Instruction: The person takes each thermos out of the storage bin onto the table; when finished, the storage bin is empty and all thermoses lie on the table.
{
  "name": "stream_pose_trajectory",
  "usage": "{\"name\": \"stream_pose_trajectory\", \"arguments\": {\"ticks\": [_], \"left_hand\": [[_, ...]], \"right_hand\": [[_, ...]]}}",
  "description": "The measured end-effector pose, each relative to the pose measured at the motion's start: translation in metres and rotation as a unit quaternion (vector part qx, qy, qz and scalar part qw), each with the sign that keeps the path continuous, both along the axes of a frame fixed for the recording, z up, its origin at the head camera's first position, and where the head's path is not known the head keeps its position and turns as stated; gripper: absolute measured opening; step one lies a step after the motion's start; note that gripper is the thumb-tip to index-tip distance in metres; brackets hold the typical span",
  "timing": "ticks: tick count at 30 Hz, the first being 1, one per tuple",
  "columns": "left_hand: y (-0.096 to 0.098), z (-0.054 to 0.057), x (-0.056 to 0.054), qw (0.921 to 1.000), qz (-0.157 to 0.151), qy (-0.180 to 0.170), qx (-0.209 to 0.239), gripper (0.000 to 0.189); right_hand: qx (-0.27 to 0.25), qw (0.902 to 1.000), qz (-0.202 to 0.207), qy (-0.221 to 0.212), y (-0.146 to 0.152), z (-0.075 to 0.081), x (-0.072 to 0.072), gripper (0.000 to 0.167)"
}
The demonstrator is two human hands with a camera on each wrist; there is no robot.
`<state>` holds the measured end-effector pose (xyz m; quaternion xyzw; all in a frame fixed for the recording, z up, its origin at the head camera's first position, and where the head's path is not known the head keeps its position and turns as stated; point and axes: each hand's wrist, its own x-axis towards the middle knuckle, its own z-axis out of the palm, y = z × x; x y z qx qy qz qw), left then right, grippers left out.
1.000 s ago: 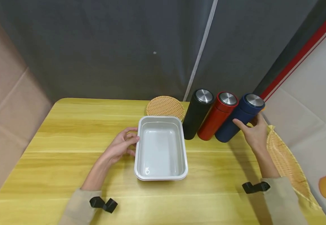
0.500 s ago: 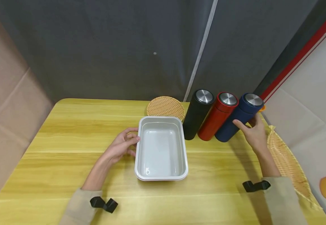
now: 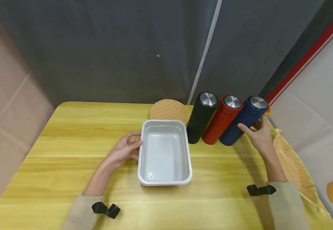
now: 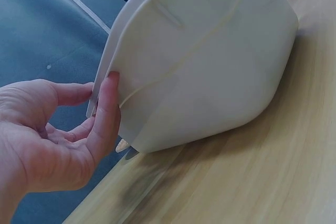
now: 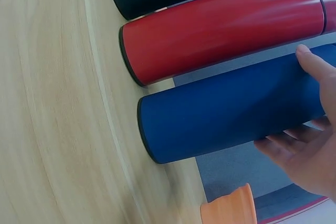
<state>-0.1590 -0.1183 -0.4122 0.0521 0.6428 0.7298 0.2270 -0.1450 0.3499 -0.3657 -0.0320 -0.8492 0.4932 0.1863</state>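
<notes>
A white rectangular tub (image 3: 165,153) stands on the wooden table, its inside bare. My left hand (image 3: 123,148) pinches its left rim; in the left wrist view the thumb (image 4: 76,93) lies on the rim and a finger (image 4: 106,114) reaches under it. On the right, my right hand (image 3: 260,135) grips a navy blue thermos (image 3: 242,120) with a steel-topped lid. The thumb (image 5: 314,64) is on one side and the fingers (image 5: 283,148) wrap the other, partly hidden. The thermos stands upright beside a red thermos (image 3: 221,121) and a black thermos (image 3: 199,121).
A round woven mat (image 3: 168,109) lies behind the tub. Along the right edge is a yellow woven basket (image 3: 291,166). A small orange pot-like object (image 5: 231,207) sits behind the blue thermos. A grey partition (image 3: 112,57) closes off the back.
The blue thermos and my right hand have shifted slightly left, toward the red thermos, showing more of the orange object behind. The left hand and the tub have not moved.
</notes>
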Motion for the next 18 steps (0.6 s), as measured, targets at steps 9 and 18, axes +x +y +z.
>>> {"name": "stream_pose_trajectory", "arguments": {"ticks": [9,18], "left_hand": [[0.001,0.001,0.0,1.0,-0.002,-0.005,-0.007,0.051],[-0.007,0.01,0.012,0.998,0.027,0.012,-0.057,0.049]], "right_hand": [[0.015,0.9992,0.027,-0.023,0.003,0.002,0.011,0.079],[0.049,0.9933,-0.104,-0.017,-0.01,0.023,0.042,0.072]]}}
